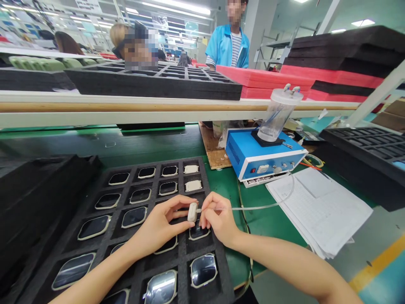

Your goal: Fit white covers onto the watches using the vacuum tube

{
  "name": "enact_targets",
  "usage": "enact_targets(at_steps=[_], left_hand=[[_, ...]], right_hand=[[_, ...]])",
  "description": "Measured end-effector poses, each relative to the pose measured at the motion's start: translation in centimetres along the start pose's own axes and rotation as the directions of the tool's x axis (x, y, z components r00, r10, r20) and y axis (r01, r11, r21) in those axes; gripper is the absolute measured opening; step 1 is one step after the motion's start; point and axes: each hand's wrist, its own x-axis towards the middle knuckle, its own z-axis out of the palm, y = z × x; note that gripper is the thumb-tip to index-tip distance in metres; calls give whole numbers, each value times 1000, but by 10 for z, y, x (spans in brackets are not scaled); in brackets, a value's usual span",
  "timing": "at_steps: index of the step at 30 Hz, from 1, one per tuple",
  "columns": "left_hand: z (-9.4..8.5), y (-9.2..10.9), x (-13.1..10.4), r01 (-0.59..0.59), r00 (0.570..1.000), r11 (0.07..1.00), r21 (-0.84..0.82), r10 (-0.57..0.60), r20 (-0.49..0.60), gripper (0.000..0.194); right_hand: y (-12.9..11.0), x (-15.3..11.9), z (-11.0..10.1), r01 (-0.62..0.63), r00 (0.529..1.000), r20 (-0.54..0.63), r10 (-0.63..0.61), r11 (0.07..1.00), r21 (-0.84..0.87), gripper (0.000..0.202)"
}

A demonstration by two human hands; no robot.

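Between the thumb and fingers of my left hand is a small off-white watch case, turned edge-on. My right hand pinches the end of a clear thin tube, whose pale tip meets the case's side. Both hands are over a black foam tray with watch cases in its compartments. Most show dark glass, like the watch at the near right; two at the far right, including one watch case, show pale faces. From my right hand the tube runs to a blue machine.
A clear cylinder stands on the machine. Papers lie right of it. Black foam stacks flank the left; another foam tray sits right. The shelf ahead bears trays and red foam. A person in blue stands beyond.
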Motion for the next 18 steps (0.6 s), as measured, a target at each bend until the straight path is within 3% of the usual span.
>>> enact_targets(at_steps=[18], left_hand=[[0, 1, 1, 20, 1000, 1000, -9, -20, 8, 33]], right_hand=[[0, 1, 1, 4, 1000, 3, -4, 1000, 15, 10]])
